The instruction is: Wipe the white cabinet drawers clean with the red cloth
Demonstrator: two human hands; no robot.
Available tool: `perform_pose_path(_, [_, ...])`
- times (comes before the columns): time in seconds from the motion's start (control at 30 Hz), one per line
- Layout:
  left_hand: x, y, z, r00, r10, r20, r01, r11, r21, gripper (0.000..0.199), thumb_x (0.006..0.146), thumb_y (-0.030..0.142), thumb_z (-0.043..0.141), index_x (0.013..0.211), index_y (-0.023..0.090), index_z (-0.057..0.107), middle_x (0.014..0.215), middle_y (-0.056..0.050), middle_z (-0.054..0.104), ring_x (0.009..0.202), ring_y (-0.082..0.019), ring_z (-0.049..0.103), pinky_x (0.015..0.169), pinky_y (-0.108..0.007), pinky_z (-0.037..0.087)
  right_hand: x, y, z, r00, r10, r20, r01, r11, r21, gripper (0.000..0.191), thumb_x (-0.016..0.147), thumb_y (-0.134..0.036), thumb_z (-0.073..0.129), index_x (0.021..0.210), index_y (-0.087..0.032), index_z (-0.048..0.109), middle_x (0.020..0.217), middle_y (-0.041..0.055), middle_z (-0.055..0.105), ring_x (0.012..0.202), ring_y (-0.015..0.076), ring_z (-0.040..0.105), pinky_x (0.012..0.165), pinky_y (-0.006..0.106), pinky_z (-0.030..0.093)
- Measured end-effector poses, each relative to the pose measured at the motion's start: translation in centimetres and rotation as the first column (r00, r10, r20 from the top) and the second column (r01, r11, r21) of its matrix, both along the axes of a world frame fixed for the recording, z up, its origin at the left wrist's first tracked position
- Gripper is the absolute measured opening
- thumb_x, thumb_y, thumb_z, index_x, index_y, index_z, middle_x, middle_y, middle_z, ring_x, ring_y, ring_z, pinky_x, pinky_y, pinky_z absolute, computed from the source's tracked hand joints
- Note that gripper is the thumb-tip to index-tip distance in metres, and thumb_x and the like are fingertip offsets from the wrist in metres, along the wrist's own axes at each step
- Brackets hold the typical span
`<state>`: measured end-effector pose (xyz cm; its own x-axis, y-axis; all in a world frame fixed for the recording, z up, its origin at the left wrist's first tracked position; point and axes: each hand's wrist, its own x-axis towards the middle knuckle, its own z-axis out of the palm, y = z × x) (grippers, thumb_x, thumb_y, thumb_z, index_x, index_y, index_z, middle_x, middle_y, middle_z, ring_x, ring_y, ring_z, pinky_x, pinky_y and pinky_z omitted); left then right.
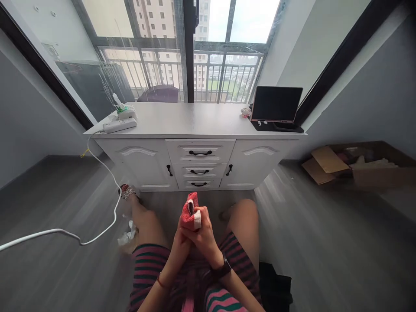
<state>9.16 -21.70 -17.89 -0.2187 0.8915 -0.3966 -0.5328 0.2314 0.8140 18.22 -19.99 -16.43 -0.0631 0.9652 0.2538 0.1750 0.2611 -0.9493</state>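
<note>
1 red cloth point(186, 218) with white edging: bundled, held up between the right hand point(203, 225) and the left hand point(182, 239), in front of 1 white cabinet point(201, 119). right fingers: curled together around the cloth's right side. left fingers: mostly hidden; how far they close cannot be told. on the cabinet, right end: 1 dark-screened monitor point(277, 104); left end: 1 power strip point(119, 125). floor point(325, 242), right: 1 open cardboard box point(383, 177).
</note>
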Motion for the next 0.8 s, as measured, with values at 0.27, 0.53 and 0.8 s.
perform_pose_path(0.27, [-0.4, -3.6, 2.1, 0.972, -0.145, 0.184, 0.113, 0.979, 0.172, 0.106, 0.048, 0.032, 0.086, 0.141, 0.030, 0.035, 0.137, -0.011, 0.053, 0.125, -0.035, 0.048, 0.104, -0.046, 0.039, 1.7, -1.4, 3.3, 0.973, 0.224, -0.053, -0.227, 0.973, -0.050, 0.016, 0.084, -0.035, 0.058, 0.083, -0.019, 0.056, 0.075, -0.0031, 0.055, 0.068, 0.0108, 0.048, 0.064, 0.021, 0.041])
perform_pose_path(0.53, [-1.7, -2.5, 2.2, 0.970, -0.104, 0.222, 0.101, 0.995, 0.026, 0.064, 0.052, 0.036, 0.082, 0.109, 0.017, 0.063, 0.107, -0.014, 0.069, 0.114, -0.038, 0.057, 0.100, -0.046, 0.044, 1.0, -0.5, 4.6, 0.970, 0.228, 0.083, -0.219, 0.970, -0.104, 0.021, 0.086, -0.040, 0.055, 0.096, -0.023, 0.053, 0.077, -0.0031, 0.064, 0.066, 0.0126, 0.058, 0.062, 0.020, 0.041])
perform_pose_path(0.8, [-3.6, 0.9, 2.5, 0.988, -0.049, 0.145, 0.068, 0.989, -0.129, 0.055, 0.060, 0.030, 0.079, 0.111, 0.021, 0.062, 0.096, -0.008, 0.073, 0.096, -0.031, 0.068, 0.084, -0.040, 0.055, -0.6, 4.4, 2.7, 0.870, -0.161, 0.466, 0.162, 0.986, 0.039, 0.024, 0.084, -0.048, 0.057, 0.080, -0.024, 0.057, 0.063, -0.0009, 0.062, 0.056, 0.0161, 0.058, 0.054, 0.024, 0.035])
